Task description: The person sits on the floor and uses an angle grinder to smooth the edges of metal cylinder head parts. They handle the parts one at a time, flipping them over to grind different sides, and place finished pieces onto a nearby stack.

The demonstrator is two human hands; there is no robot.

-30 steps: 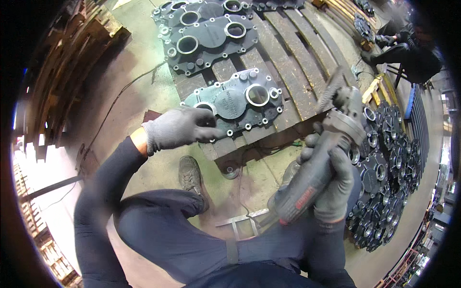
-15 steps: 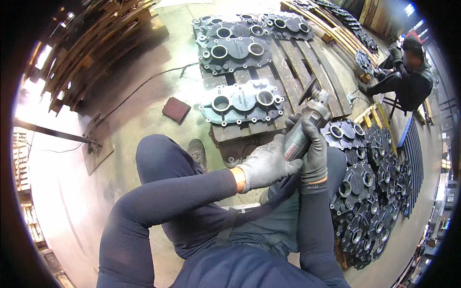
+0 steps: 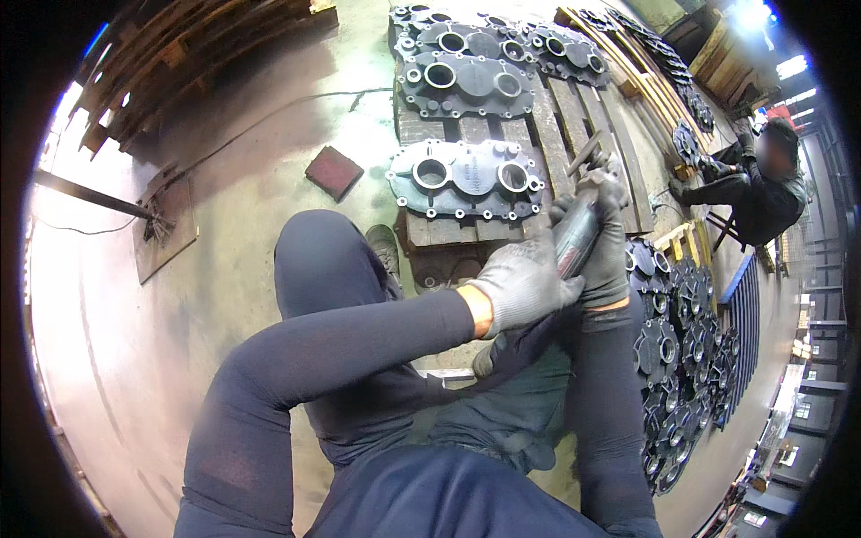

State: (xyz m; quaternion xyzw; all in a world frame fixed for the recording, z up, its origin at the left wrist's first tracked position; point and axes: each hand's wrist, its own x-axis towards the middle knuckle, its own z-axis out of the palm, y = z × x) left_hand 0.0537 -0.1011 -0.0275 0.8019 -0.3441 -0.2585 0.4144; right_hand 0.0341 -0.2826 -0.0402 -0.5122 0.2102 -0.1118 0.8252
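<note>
Gripping the grey, red-banded cylindrical power grinder calls for both gloved hands: the left hand curls its fingers closed round the lower body, the right hand clasps the barrel above. The tool hangs just beside the grey cast-metal cover plate with two round bores, lying on the wooden pallet. Keeping wrists firm and the tip angled low would probably steady it.

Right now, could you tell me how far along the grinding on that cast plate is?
Done: cannot tell. In hand: left hand and right hand both grip the grinder, held clear beside the nearest cast plate. Left: three more plates on the pallet.
</note>
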